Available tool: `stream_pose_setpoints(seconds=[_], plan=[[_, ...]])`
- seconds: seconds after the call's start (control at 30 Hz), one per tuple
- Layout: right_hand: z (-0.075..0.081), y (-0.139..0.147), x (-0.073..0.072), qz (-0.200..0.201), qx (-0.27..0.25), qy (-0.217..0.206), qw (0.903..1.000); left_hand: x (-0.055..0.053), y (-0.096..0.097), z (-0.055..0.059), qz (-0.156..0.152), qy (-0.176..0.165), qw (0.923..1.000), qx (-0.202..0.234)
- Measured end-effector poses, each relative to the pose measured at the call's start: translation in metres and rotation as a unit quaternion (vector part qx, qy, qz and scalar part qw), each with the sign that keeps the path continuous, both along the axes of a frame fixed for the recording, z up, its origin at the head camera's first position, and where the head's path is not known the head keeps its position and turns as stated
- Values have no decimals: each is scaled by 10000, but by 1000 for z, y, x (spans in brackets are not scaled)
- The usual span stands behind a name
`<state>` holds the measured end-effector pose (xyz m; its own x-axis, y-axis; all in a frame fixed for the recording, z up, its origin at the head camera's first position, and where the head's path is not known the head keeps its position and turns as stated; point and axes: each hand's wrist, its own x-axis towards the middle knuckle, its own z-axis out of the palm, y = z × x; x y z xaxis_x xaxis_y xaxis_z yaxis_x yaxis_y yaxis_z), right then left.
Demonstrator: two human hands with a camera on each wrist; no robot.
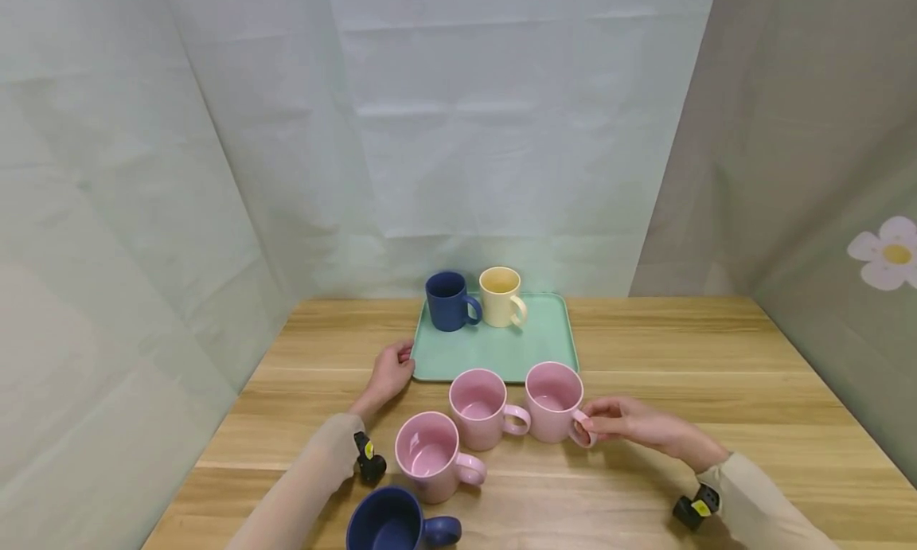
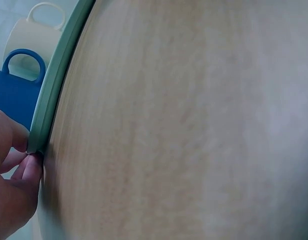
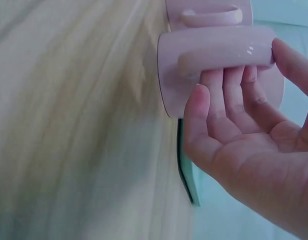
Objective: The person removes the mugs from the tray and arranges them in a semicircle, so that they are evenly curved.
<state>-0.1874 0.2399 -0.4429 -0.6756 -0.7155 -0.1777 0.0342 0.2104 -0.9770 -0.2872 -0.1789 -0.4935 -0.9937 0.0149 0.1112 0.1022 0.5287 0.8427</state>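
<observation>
My left hand (image 1: 392, 372) pinches the left edge of a mint-green tray (image 1: 466, 359), thumb above and fingers below in the left wrist view. On the tray stand a dark blue mug (image 1: 447, 303) and a cream mug (image 1: 497, 299), both upright. With fingers through its handle and the thumb on top, my right hand (image 1: 634, 424) grips the rightmost pink mug (image 1: 552, 411), just in front of the tray. A second pink mug (image 1: 478, 419) stands left of it. Nearer me is a third pink mug (image 1: 427, 466).
Another dark blue mug (image 1: 387, 522) stands at the near edge of view, beside the left forearm. All this is on a wooden table (image 1: 666, 335). Pale cloth (image 1: 501, 136) hangs behind it and at both sides.
</observation>
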Motion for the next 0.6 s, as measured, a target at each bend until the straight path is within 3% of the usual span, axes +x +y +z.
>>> stream_pose_setpoints(seconds=[0.2,0.43,0.6], plan=[[6,8,-11,-350,276,124,9989,-1,1,-1,12,-42,10000,30],[19,11,-28,-363,-123,192,9991,0,1,-1,44,75,10000,16],[25,4,-38,-721,-35,178,9972,1,2,-1,48,213,9997,57]])
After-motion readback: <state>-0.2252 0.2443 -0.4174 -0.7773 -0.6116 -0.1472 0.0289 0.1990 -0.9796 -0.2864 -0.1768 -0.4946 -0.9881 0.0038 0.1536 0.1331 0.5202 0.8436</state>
